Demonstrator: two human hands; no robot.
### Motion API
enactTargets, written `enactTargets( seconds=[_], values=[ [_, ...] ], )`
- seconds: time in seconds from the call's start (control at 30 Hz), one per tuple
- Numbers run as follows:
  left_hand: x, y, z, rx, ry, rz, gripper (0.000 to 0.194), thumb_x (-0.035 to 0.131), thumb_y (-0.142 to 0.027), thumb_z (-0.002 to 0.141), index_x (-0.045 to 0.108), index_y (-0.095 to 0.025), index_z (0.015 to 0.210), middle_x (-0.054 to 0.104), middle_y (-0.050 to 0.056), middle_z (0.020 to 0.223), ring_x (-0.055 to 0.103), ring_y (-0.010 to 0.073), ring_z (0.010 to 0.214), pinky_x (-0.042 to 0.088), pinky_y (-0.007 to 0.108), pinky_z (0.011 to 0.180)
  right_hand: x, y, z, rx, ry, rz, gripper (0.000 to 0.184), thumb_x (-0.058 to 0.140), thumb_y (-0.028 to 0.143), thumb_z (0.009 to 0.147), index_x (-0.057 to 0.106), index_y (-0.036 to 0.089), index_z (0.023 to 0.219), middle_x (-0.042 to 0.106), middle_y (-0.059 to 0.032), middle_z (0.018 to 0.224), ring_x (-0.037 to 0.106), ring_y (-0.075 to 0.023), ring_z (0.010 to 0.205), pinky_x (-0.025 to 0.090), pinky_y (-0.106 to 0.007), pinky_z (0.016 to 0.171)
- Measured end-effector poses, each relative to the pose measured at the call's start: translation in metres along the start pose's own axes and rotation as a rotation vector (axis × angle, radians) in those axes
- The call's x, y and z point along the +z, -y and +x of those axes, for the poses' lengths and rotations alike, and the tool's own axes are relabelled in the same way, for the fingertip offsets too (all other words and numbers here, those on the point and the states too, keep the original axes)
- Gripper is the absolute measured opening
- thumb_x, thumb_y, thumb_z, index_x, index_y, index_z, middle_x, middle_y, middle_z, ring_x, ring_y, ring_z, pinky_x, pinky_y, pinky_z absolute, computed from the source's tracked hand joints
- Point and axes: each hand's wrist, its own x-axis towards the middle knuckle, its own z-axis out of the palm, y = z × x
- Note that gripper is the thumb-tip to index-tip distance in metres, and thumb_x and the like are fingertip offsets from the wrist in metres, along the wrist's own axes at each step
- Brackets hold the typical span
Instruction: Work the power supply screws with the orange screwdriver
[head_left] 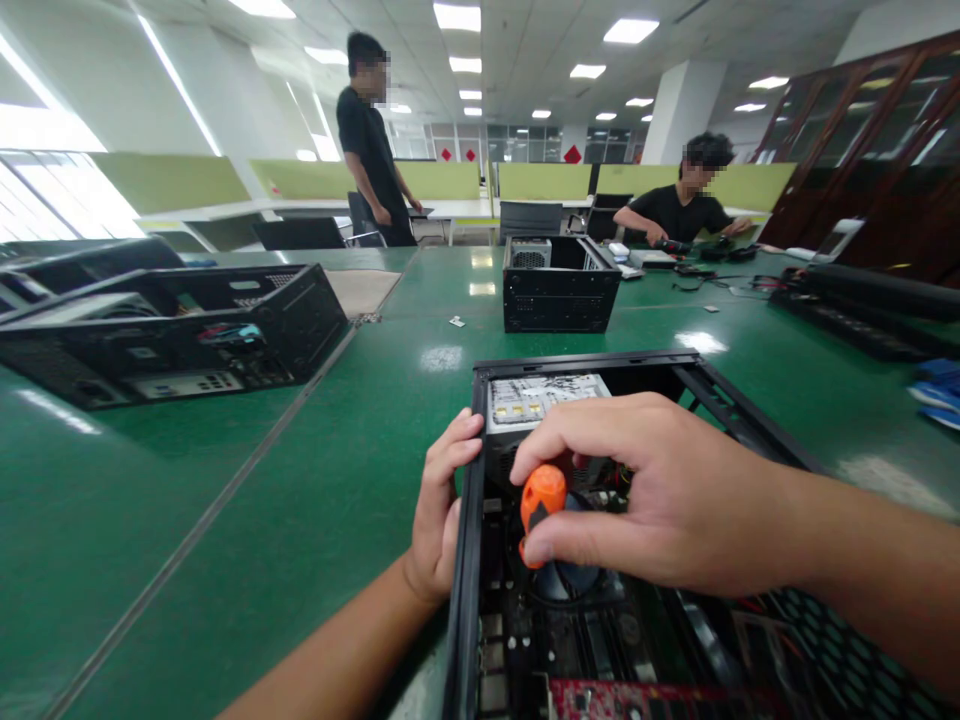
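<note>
An opened black computer case [466, 560] lies on the green table in front of me. My right hand [645, 490] is over its inside, thumb and fingers closed around the orange handle of a screwdriver [546, 492]. The screwdriver's tip is hidden below the handle. Under it sits a round CPU fan [566, 575] on the motherboard. My left hand [448, 500] rests against the outer left side of the case, its fingers reaching up to the top edge. A silver power supply [547, 395] is at the far end, and a red circuit card [645, 700] is near me.
Another open case [559, 300] stands farther back, and a larger one [172, 335] lies at left. A seated person [682, 215] works at the back right among cables and tools; another person [375, 150] stands at the back left. Blue items [937, 395] lie at the right edge.
</note>
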Motion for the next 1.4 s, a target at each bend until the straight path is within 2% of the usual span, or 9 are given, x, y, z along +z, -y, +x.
enactTargets(
  seconds=[0.07, 0.17, 0.27, 0.4, 0.53, 0.7, 0.93, 1.17, 1.4],
  values=[
    [-0.002, 0.001, -0.001, -0.010, -0.010, -0.004, 0.049, 0.076, -0.049, 0.128, 0.074, -0.038, 0.176, 0.082, 0.011, 0.180, 0.076, 0.0379, 0.177, 0.066, 0.067, 0.148, -0.002, 0.003, 0.001, 0.053, 0.011, 0.019, 0.017, 0.102, 0.025, 0.105, 0.085, 0.025, 0.102, 0.096, 0.0001, 0.100, 0.089, -0.0196, 0.089, 0.069, -0.029, 0.086],
    [-0.003, 0.002, -0.003, -0.033, -0.031, -0.009, 0.049, 0.082, -0.045, 0.124, 0.077, -0.039, 0.172, 0.083, 0.010, 0.177, 0.076, 0.0373, 0.176, 0.068, 0.064, 0.147, -0.010, 0.005, -0.002, 0.056, -0.043, 0.004, 0.009, 0.088, 0.025, 0.110, 0.086, 0.025, 0.102, 0.095, -0.0003, 0.096, 0.086, -0.0186, 0.081, 0.067, -0.029, 0.080],
    [-0.003, 0.003, -0.005, -0.049, -0.037, -0.011, 0.048, 0.083, -0.043, 0.124, 0.077, -0.038, 0.171, 0.083, 0.010, 0.177, 0.075, 0.0374, 0.178, 0.067, 0.063, 0.147, -0.017, 0.002, -0.010, -0.007, -0.069, -0.095, 0.012, 0.081, 0.016, 0.102, 0.090, 0.025, 0.101, 0.093, 0.0002, 0.087, 0.081, -0.0174, 0.069, 0.063, -0.030, 0.070],
    [-0.003, 0.002, -0.005, -0.059, -0.031, -0.013, 0.045, 0.077, -0.044, 0.127, 0.077, -0.039, 0.172, 0.083, 0.010, 0.178, 0.075, 0.0370, 0.178, 0.066, 0.063, 0.149, -0.022, -0.004, -0.019, -0.034, -0.108, -0.150, 0.017, 0.079, 0.016, 0.099, 0.088, 0.029, 0.091, 0.090, 0.0000, 0.080, 0.077, -0.0192, 0.063, 0.064, -0.036, 0.070],
    [-0.002, 0.000, -0.001, -0.043, -0.021, -0.006, 0.046, 0.076, -0.044, 0.127, 0.076, -0.039, 0.173, 0.083, 0.010, 0.178, 0.076, 0.0372, 0.178, 0.066, 0.063, 0.149, -0.024, -0.003, -0.022, -0.060, -0.144, -0.123, 0.017, 0.078, 0.016, 0.100, 0.086, 0.027, 0.090, 0.085, 0.0036, 0.075, 0.072, -0.0143, 0.058, 0.059, -0.031, 0.065],
    [-0.001, -0.002, 0.003, -0.010, -0.015, -0.004, 0.047, 0.071, -0.044, 0.130, 0.075, -0.037, 0.176, 0.083, 0.010, 0.180, 0.074, 0.0336, 0.179, 0.063, 0.057, 0.152, -0.026, -0.005, -0.023, -0.067, -0.151, -0.196, 0.018, 0.077, 0.015, 0.101, 0.085, 0.026, 0.090, 0.087, 0.0016, 0.078, 0.073, -0.0144, 0.061, 0.056, -0.030, 0.065],
    [0.000, -0.003, 0.003, -0.022, -0.003, -0.004, 0.048, 0.069, -0.045, 0.131, 0.074, -0.038, 0.179, 0.082, 0.010, 0.181, 0.073, 0.0350, 0.181, 0.063, 0.060, 0.152, -0.023, -0.003, -0.019, -0.043, -0.047, -0.224, 0.018, 0.080, 0.013, 0.095, 0.086, 0.028, 0.087, 0.093, -0.0009, 0.083, 0.080, -0.0204, 0.062, 0.060, -0.038, 0.065],
    [0.001, -0.003, 0.002, -0.012, 0.002, -0.015, 0.049, 0.071, -0.041, 0.131, 0.073, -0.037, 0.180, 0.080, 0.010, 0.184, 0.072, 0.0329, 0.183, 0.061, 0.054, 0.154, -0.021, -0.006, -0.023, -0.032, -0.060, -0.223, 0.019, 0.075, 0.015, 0.099, 0.090, 0.025, 0.093, 0.092, -0.0003, 0.084, 0.079, -0.0183, 0.065, 0.061, -0.035, 0.070],
    [-0.001, 0.001, -0.003, -0.032, 0.001, -0.011, 0.051, 0.074, -0.039, 0.128, 0.073, -0.039, 0.179, 0.081, 0.010, 0.183, 0.072, 0.0371, 0.182, 0.063, 0.064, 0.153, -0.018, -0.007, -0.023, -0.063, -0.074, -0.234, 0.019, 0.077, 0.013, 0.099, 0.091, 0.024, 0.093, 0.092, 0.0003, 0.085, 0.079, -0.0160, 0.066, 0.059, -0.032, 0.071]
  ],
)
